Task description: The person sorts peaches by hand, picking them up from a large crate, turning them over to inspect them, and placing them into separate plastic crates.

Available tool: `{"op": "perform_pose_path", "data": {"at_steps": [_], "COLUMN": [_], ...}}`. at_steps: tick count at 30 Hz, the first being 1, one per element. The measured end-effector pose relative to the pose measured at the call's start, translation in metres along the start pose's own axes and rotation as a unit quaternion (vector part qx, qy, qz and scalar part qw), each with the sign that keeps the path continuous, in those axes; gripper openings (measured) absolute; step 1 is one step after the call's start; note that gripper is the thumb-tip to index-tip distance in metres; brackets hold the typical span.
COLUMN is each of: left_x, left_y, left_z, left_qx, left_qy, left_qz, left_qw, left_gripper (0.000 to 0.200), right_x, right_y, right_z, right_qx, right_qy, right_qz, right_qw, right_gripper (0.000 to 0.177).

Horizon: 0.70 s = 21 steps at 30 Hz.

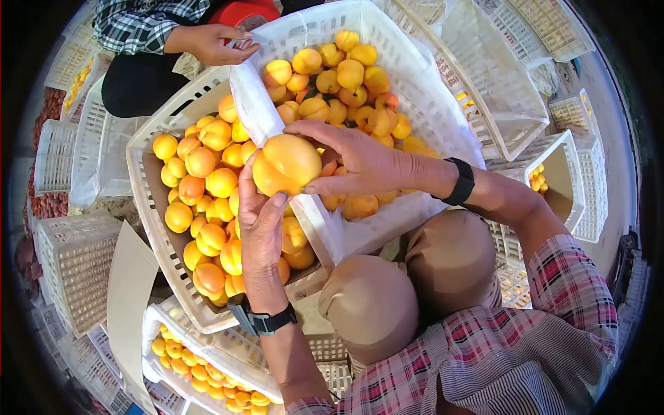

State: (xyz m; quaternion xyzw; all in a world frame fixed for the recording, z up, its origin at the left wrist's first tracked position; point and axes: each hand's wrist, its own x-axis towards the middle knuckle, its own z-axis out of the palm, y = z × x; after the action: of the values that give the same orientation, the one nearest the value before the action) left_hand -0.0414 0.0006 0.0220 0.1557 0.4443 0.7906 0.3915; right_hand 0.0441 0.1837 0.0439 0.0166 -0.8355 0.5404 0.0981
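Note:
A large yellow-orange fruit [286,164] is held between both hands, above the place where two crates meet. My left hand [261,214] supports it from the left and below, thumb at its lower edge. From the right, my right hand [356,160] grips it between thumb and fingers. Under my left hand is a white crate [153,238] full of similar fruit on brown lining. Beyond my right hand stands a second white crate [415,52], lined with white sheeting and partly filled with fruit.
A co-worker's hand [213,45] in a checked sleeve rests near the crates' far edge, beside a red container [243,14]. Another fruit crate [155,325] is at the lower left. Stacked crates [77,266] stand left, more at right. My knees [370,304] are close below.

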Motion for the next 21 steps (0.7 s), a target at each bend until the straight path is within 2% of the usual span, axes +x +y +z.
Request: {"op": "perform_pose_path", "data": {"at_steps": [5,7,8,9,11,12,14,15,17,21], "left_x": [0.002,0.006,0.008,0.012,0.019,0.021,0.024,0.026,0.032,0.052], "left_y": [0.002,0.004,0.014,0.024,0.043,0.047,0.046,0.042,0.034,0.021], "left_z": [0.001,-0.004,-0.018,-0.037,-0.076,-0.094,-0.121,-0.126,-0.125,-0.123], "left_qx": [0.101,0.162,0.185,0.186,0.160,0.160,0.202,0.203,0.237,0.249], "left_qy": [0.061,0.134,0.203,0.210,0.296,0.296,0.318,0.319,0.283,0.243], "left_qz": [0.014,0.066,0.076,0.077,0.135,0.139,0.083,0.085,0.013,-0.044], "left_qw": [0.993,0.975,0.958,0.957,0.932,0.931,0.923,0.922,0.929,0.936], "left_gripper": [0.059,0.056,0.050,0.050,0.039,0.039,0.037,0.037,0.048,0.052], "right_x": [0.004,0.009,0.011,0.010,0.004,-0.001,-0.015,-0.021,-0.032,-0.040], "right_y": [0.008,0.011,0.013,0.015,0.018,0.018,0.015,0.015,0.017,0.032], "right_z": [0.016,0.013,0.009,0.004,-0.011,-0.018,-0.026,-0.027,-0.024,-0.021], "right_qx": [0.009,-0.005,-0.023,-0.019,0.047,0.046,-0.030,-0.030,-0.004,-0.013], "right_qy": [0.013,0.025,0.043,0.037,0.082,0.081,0.052,0.052,0.041,0.051], "right_qz": [-0.011,-0.029,-0.044,-0.046,0.020,0.017,0.095,0.093,0.135,0.103], "right_qw": [1.000,0.999,0.998,0.998,0.995,0.996,0.994,0.994,0.990,0.993], "right_gripper": [0.068,0.064,0.061,0.061,0.051,0.051,0.044,0.044,0.045,0.041]}}
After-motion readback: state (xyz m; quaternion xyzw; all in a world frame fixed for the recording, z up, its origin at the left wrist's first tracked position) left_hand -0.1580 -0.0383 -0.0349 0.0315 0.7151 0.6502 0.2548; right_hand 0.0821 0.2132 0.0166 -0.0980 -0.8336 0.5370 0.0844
